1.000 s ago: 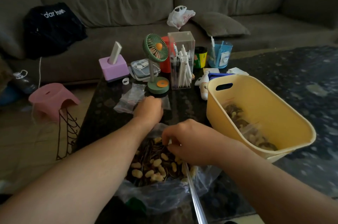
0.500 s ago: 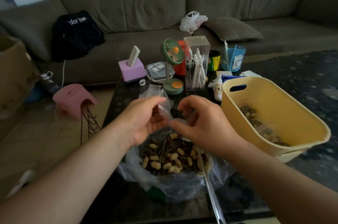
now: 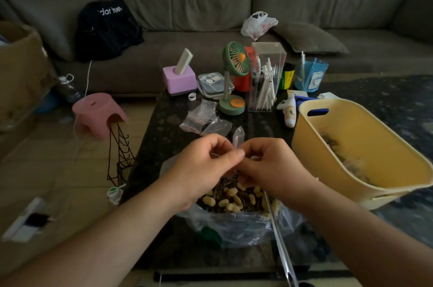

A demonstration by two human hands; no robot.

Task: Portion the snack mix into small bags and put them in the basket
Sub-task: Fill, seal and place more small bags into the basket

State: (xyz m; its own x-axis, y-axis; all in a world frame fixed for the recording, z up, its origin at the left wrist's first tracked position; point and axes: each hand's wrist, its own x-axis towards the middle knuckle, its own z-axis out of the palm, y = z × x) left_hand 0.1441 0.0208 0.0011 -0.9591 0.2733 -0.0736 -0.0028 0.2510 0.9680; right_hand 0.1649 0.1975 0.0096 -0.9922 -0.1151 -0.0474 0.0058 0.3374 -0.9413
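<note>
Both hands meet above the snack mix [image 3: 230, 196], pinching one small clear bag [image 3: 238, 137]: the left hand [image 3: 206, 166] and right hand [image 3: 273, 165] have thumbs and forefingers closed on its thin, crinkled film, whose top stands up between them. The bag's lower part is hidden behind the fingers. The mix, pale puffs among dark slivers, sits in a big wrinkled clear bag [image 3: 234, 228] near on the dark glossy table [image 3: 164, 137]. Spare bags [image 3: 203, 118] lie flat farther off. Right, the smooth yellow plastic basket [image 3: 379, 158] holds filled bags, hard to make out.
</note>
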